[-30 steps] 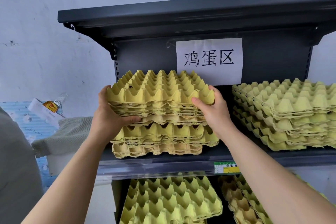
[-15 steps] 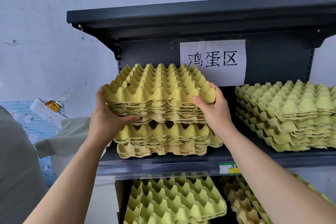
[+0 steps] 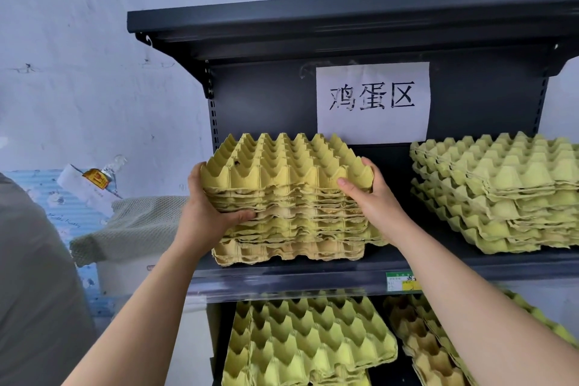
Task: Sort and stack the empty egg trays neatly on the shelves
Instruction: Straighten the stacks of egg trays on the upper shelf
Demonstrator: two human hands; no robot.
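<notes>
Left hand (image 3: pixel 206 216) grasps left edge of egg tray bundle (image 3: pixel 288 172); right hand (image 3: pixel 372 200) clamps right edge. Two-sided hold: level, square seating on lower tray stack (image 3: pixel 288 249), middle shelf (image 3: pixel 282 280). Full nesting: cannot tell.

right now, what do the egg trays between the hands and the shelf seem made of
Egg trays: probably moulded paper pulp, matte yellow; the frayed, wavy stacked edges and fibrous look suggest it. Shelf: likely painted sheet metal, dark grey with a faint sheen; thin straight edges and a slotted upright point that way.
</notes>
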